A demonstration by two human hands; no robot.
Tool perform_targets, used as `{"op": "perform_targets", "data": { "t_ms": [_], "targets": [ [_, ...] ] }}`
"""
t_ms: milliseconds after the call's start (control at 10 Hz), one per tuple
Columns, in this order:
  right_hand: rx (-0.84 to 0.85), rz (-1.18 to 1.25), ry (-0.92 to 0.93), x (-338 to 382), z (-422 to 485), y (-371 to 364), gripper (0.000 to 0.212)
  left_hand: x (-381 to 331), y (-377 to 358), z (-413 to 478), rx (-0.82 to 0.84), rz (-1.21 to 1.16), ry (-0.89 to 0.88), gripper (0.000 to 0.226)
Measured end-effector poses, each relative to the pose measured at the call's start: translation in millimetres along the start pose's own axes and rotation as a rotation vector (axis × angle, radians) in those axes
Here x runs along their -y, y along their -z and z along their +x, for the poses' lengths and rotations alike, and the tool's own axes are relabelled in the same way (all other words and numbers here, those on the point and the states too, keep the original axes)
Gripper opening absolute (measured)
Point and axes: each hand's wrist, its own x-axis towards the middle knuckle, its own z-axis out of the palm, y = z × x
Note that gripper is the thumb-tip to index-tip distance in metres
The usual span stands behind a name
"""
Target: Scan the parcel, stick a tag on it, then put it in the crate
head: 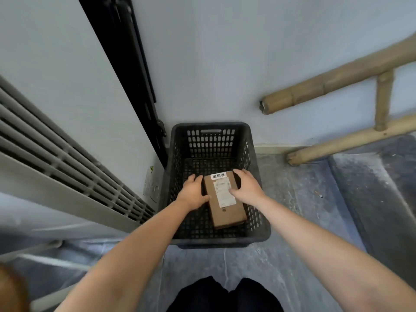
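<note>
A brown cardboard parcel [227, 210] lies inside a black perforated plastic crate [256, 237] on the floor. It carries a long white shipping label and a small white tag [218, 175] with black characters at its far end. My left hand [193, 192] grips the parcel's left edge, thumb on top. My right hand [246, 184] holds its far right corner, thumb pressed on the label. Whether the parcel rests on the crate's bottom or hangs just above it I cannot tell.
The crate stands against a pale wall. A white unit with a louvred grille [67, 158] is on the left, beside a black vertical frame [135, 70]. A bamboo ladder [360, 104] leans at the right. A blue-grey step [371, 188] lies to the right.
</note>
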Motion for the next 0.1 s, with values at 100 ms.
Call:
{"op": "perform_targets", "data": {
  "t_ms": [100],
  "targets": [
    [0.000, -0.002, 0.032, 48.2, -45.4, 56.1, 0.071, -35.6, 58.2, -48.3, 0.001, 0.028, -0.014, 0.080]
  ]
}}
